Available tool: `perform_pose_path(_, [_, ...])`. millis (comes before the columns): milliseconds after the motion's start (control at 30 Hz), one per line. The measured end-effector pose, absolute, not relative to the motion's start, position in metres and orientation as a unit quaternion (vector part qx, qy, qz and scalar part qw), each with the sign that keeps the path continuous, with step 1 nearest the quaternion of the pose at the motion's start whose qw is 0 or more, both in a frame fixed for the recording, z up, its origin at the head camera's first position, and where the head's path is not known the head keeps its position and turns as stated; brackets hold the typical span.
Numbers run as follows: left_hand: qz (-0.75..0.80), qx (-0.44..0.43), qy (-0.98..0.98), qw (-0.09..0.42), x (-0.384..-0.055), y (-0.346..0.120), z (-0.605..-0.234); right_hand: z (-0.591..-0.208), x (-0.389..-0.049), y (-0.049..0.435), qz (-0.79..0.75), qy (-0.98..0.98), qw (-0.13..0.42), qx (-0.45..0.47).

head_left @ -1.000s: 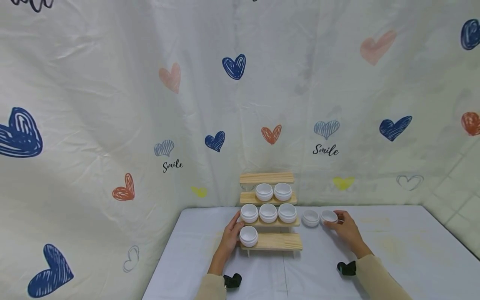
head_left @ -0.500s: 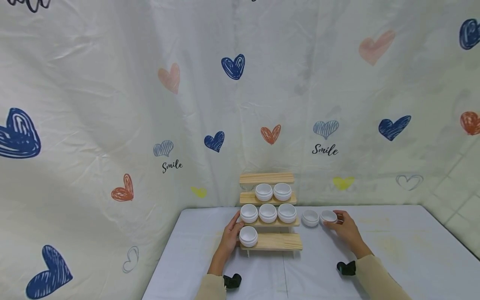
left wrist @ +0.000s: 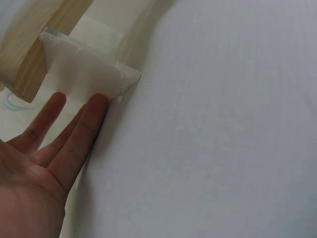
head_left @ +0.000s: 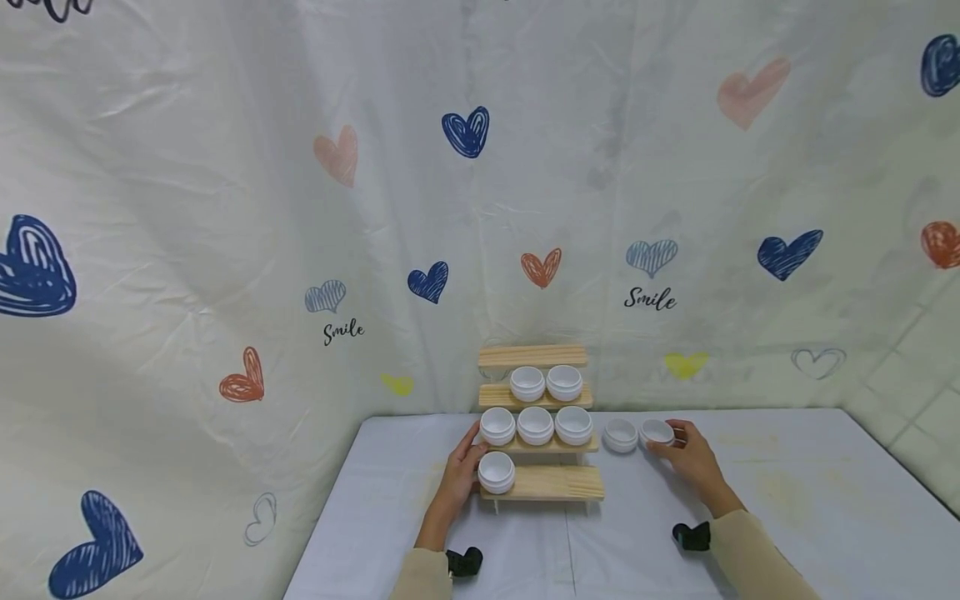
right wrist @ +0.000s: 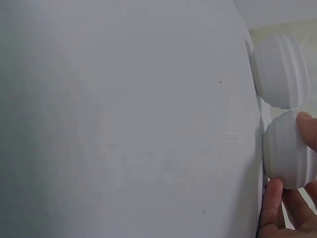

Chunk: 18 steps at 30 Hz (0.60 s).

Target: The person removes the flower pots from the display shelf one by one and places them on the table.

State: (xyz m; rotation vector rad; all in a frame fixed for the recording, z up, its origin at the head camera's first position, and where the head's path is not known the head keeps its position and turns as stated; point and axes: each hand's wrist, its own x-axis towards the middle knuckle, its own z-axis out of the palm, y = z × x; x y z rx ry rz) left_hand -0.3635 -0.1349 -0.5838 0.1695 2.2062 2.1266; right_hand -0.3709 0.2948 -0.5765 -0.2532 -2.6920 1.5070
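Note:
My right hand point(head_left: 692, 460) holds a small white bowl point(head_left: 656, 432) at the table's back, thumb on one side and fingers on the other. A second white bowl point(head_left: 620, 436) stands right beside it on the left. Over by the wooden tiered rack point(head_left: 555, 481), my left hand point(head_left: 455, 482) lies along the left side. In the left wrist view its fairly straight fingers point(left wrist: 84, 134) reach the rack's white end support point(left wrist: 79, 64). White bowls sit on the rack: one on the bottom step point(head_left: 497, 472), three on the step above point(head_left: 536, 426), two higher up point(head_left: 546, 383).
The rack's top board point(head_left: 532, 357) is bare. A white cloth covers the table point(head_left: 795, 500), and a white curtain point(head_left: 420, 208) printed with hearts hangs close behind it. Dark wrist devices point(head_left: 466, 562) show below both hands.

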Motion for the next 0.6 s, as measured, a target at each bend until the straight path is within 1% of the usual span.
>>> perform_pose_path(600, [0.694,0.06,0.716,0.031,-0.3647,-0.1346,-0.5847,-0.5705,-0.367,0.2933,0.492,-0.867,0.01,-0.083])
